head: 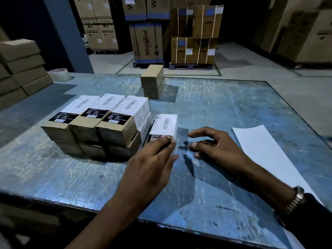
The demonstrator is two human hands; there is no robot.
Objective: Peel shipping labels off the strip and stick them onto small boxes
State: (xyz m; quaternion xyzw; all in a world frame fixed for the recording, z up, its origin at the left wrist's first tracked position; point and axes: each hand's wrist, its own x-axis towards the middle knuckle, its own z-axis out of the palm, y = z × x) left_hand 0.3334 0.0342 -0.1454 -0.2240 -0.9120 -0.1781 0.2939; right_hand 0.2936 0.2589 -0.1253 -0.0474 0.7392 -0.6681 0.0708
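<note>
left hand [152, 155] lying flat, fingers pressing the labelled box [164, 126] | right hand [213, 142] hovering loose beside it, grasping nothing | strip [265, 150] sitting on table [224, 105]

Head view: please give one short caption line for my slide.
Left hand presses a labelled small box beside the labelled stack; right hand hovers open.

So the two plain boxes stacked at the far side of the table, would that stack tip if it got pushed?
Probably, if pushed high. The two plain boxes make a narrow stack, and the top one sits skewed, overhanging the lower one. A low push would more likely slide them, since the table looks smooth and worn. They seem light, being small cardboard.
</note>
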